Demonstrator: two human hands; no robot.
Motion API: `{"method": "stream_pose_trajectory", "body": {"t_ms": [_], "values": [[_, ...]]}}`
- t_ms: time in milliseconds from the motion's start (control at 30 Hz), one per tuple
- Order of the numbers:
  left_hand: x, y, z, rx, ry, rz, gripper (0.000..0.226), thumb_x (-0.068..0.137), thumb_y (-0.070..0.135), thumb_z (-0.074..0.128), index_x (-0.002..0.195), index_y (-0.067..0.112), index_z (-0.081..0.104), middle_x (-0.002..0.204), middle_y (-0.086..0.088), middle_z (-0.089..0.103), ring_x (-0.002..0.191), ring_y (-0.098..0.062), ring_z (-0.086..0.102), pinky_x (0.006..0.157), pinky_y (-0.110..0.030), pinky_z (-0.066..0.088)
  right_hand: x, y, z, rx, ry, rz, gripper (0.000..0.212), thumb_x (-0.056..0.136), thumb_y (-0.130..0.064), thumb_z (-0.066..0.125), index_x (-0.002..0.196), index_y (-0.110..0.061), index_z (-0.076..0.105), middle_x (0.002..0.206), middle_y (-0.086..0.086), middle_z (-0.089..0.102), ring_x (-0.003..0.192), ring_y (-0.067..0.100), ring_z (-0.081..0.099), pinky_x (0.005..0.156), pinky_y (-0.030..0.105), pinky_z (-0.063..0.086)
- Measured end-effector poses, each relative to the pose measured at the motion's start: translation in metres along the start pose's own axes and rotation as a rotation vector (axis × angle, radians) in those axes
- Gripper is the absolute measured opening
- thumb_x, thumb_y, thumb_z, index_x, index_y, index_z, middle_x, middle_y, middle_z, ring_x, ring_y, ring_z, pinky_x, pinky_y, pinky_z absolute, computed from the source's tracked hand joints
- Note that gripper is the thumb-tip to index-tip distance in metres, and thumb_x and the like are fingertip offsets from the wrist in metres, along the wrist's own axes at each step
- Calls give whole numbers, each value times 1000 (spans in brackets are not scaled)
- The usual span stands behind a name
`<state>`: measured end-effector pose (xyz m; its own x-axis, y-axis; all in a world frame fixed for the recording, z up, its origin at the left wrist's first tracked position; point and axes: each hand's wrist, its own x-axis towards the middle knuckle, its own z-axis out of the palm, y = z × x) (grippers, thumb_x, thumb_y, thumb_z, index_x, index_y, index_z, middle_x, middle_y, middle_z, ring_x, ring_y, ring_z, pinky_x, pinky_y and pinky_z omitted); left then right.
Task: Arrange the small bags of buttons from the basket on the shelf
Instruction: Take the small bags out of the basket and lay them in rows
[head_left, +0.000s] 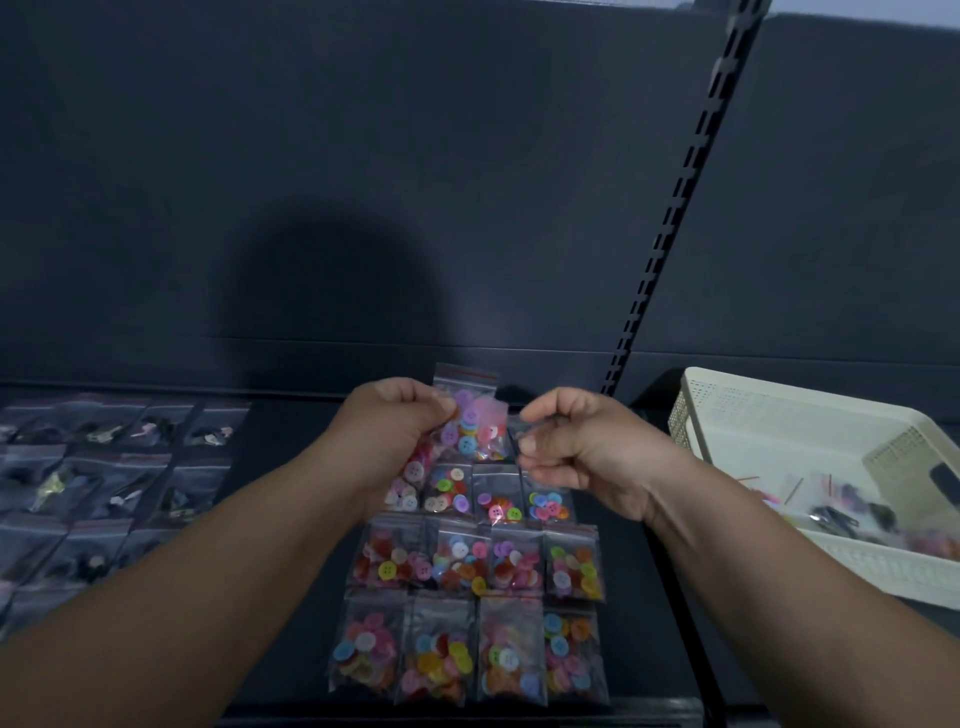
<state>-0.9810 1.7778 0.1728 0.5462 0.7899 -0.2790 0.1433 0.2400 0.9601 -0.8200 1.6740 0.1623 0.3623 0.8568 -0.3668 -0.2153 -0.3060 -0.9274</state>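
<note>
Plastic button bags (467, 613) on shelf (291, 467): twelve, three rows of four, 6 o'clock.
Left hand (395, 426): gripping held bunch (475, 426), 12 o'clock.
Right hand (576, 447): pinching its clear edge.
Basket (753, 400): one, 3 o'clock.

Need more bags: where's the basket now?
In the head view the white basket sits at the far right of the shelf, just past the right hand.

Clear bag of pastel buttons (470, 421), held upright left of the white basket (779, 410). Rows of button bags (467, 564) lie flat on the dark shelf (280, 431), also left.
</note>
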Motion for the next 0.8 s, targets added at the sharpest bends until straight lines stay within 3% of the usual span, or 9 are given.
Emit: {"method": "stream_pose_trajectory", "body": {"t_ms": [100,167,267,333,467,600,700,800], "values": [[-3,7,-8,82,-55,9,14,88,7,61,74,7,59,62,-7,64,37,-6,55,35,-11,37,-2,-2,-10,-89,-26,6,19,82,-2,67,92,-19,64,77,-2,70,67,11,64,58,22,49],[-4,8,-9,146,-129,-7,12,87,7,62,75,7,60,65,-9,65,41,-8,57,38,-12,40,0,-6,-10,-135,-63,-29,15,85,-10,66,94,-21,67,81,-4,70,69,9,58,59,21,44],[-4,9,-6,183,-215,-30,11,86,8,64,75,9,63,73,-11,68,60,-17,64,55,-24,52,3,-11,-2,-226,-151,-63,18,84,-3,65,91,-19,69,84,1,68,73,10,56,62,22,41],[-5,8,-4,157,-240,-39,12,86,8,64,74,10,63,70,-9,68,59,-16,64,56,-25,52,4,-12,4,-296,-180,-56,19,82,3,65,90,-14,68,87,5,68,71,11,58,58,20,41],[-5,6,-7,98,-148,-49,13,87,7,63,75,11,61,71,-7,67,57,-13,63,47,-19,48,9,-9,3,-280,-68,-5,17,82,3,66,80,-14,65,74,4,67,59,8,57,48,17,44],[-2,1,-20,68,-43,-80,12,87,10,63,76,13,62,76,-7,66,64,-17,61,59,-25,50,13,3,-2,-227,51,112,20,81,7,64,79,-12,57,66,3,64,57,12,60,54,23,51],[-1,-1,-25,68,-3,-98,8,88,13,62,80,12,63,76,-7,64,61,-16,57,46,-20,44,15,10,3,-217,51,194,26,78,13,62,91,-8,55,71,8,67,62,14,66,52,23,53],[-1,-1,-25,57,-3,-103,8,89,13,61,82,12,62,75,-6,64,58,-14,57,49,-21,41,19,15,9,-200,66,235,35,79,16,59,105,-7,53,77,12,67,58,14,67,48,22,53]]}}
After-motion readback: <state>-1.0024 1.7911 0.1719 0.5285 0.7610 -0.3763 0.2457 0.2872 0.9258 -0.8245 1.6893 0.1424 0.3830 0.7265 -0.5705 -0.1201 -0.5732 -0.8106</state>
